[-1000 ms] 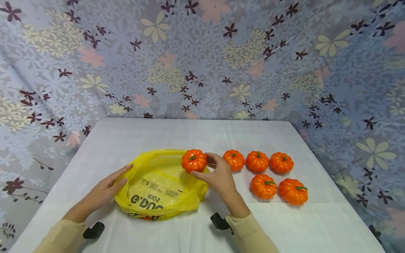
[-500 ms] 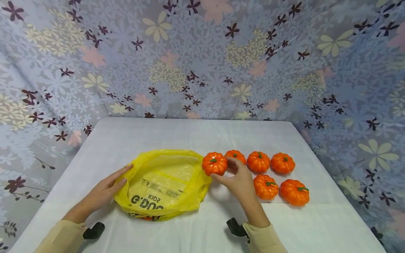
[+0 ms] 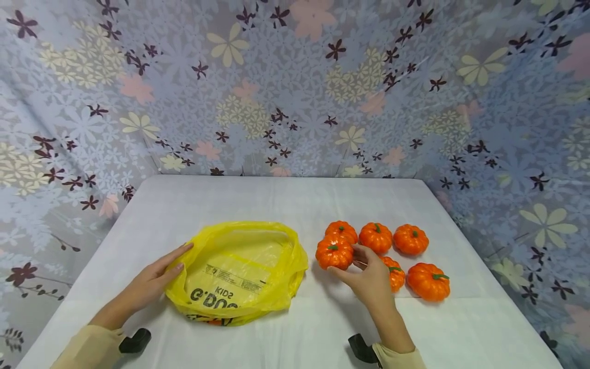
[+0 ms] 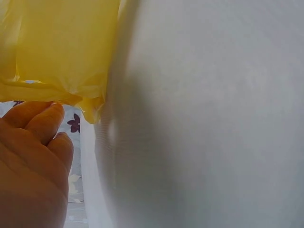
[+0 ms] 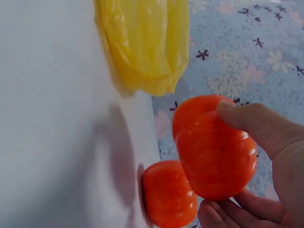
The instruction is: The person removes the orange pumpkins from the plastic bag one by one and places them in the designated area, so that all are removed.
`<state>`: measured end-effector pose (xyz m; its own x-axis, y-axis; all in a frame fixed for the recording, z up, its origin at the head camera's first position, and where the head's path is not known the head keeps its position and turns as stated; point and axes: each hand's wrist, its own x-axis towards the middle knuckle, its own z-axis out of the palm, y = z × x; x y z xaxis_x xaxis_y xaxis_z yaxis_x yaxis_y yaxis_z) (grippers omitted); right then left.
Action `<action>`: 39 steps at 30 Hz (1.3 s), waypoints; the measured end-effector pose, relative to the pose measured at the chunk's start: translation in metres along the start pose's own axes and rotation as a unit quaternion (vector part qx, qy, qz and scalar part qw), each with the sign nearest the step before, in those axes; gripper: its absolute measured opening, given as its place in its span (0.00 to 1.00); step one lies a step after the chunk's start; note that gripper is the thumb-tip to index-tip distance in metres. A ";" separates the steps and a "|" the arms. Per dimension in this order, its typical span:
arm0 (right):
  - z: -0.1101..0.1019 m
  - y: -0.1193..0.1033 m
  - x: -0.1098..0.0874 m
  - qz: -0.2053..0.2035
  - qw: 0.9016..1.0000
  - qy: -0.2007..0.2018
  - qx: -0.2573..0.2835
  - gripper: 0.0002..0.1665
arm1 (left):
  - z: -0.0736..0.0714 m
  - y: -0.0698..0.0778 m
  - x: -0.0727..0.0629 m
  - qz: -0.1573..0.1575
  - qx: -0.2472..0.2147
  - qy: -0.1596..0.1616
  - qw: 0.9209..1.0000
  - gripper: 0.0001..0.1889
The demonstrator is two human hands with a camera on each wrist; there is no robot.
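My right hand (image 3: pixel 371 274) holds a small shiny orange pumpkin (image 3: pixel 335 252) with a green stem, thumb on one side and fingers on the other. In the right wrist view this pumpkin (image 5: pixel 216 152) hangs above the table, with another pumpkin (image 5: pixel 168 192) beyond it. To the left lies a yellow plastic bag (image 3: pixel 295 292), its mouth spread wide toward me and dark lettering inside. My left hand (image 3: pixel 149 279) reaches to the bag's left rim with fairly straight fingers, fingertips touching the plastic. In the left wrist view those fingers (image 4: pixel 45 123) are right at the bag's edge (image 4: pixel 61 92).
Several more pumpkins stand in two rows on the right, among them a back-row pumpkin (image 3: pixel 411 240) and a front-row pumpkin (image 3: pixel 428 282). The held one overlaps the leftmost back pumpkin (image 3: pixel 342 229). A white cloth covers the table (image 3: pixel 258 200); a floral curtain (image 3: pixel 295 102) hangs behind.
My right hand has carried the pumpkin from over the bag's right rim rightward and lower, toward the other pumpkins. The left hand stays at the bag.
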<state>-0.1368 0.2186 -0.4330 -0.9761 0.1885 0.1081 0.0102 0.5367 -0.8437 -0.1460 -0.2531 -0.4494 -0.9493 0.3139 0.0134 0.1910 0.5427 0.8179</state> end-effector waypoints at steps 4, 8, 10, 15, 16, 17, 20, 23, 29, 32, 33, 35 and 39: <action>-0.007 0.006 -0.007 0.019 0.999 -0.001 -0.029 0.50 | 0.002 -0.001 0.000 0.000 0.001 0.000 1.000 0.27; -0.009 0.010 -0.013 0.027 0.998 -0.007 -0.064 0.51 | 0.003 -0.002 0.000 0.002 0.002 0.001 1.000 0.27; -0.009 0.012 -0.015 0.029 0.997 -0.011 -0.070 0.51 | 0.003 -0.002 0.000 0.002 0.002 0.001 1.000 0.27; -0.007 0.014 -0.017 0.034 0.996 -0.022 -0.079 0.50 | 0.004 -0.001 -0.001 -0.003 -0.005 0.002 1.000 0.27; -0.007 0.014 -0.017 0.034 0.996 -0.023 -0.085 0.50 | 0.004 -0.001 -0.001 -0.004 -0.006 0.003 1.000 0.27; -0.007 0.014 -0.017 0.034 0.995 -0.024 -0.092 0.50 | 0.005 -0.001 -0.002 -0.005 -0.005 0.002 1.000 0.27; -0.007 0.013 -0.019 0.036 0.994 -0.029 -0.103 0.50 | 0.005 -0.001 -0.002 -0.006 -0.004 0.002 1.000 0.27; -0.006 0.012 -0.019 0.033 0.992 -0.031 -0.115 0.50 | 0.005 0.000 -0.002 -0.006 -0.002 0.002 1.000 0.27; -0.003 0.014 -0.021 0.030 0.987 -0.031 -0.154 0.48 | 0.005 0.001 -0.002 -0.011 0.001 0.002 1.000 0.27; -0.002 0.014 -0.021 0.028 0.984 -0.030 -0.171 0.48 | 0.006 0.001 -0.002 -0.012 0.001 0.002 1.000 0.27; -0.002 0.015 -0.022 0.026 0.984 -0.029 -0.175 0.48 | 0.006 0.001 -0.002 -0.011 0.000 0.002 1.000 0.27; -0.001 0.015 -0.022 0.027 0.983 -0.029 -0.180 0.48 | 0.006 0.000 -0.002 -0.009 0.000 0.002 1.000 0.27; 0.000 0.015 -0.023 0.030 0.981 -0.029 -0.187 0.50 | 0.006 -0.001 -0.002 -0.006 -0.007 0.004 1.000 0.27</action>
<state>-0.1146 0.2223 -0.4479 -0.9820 0.1875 0.0243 0.1367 0.7926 -0.5942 -0.1431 -0.2492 -0.4533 -0.9534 0.3018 0.0075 0.1761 0.5358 0.8258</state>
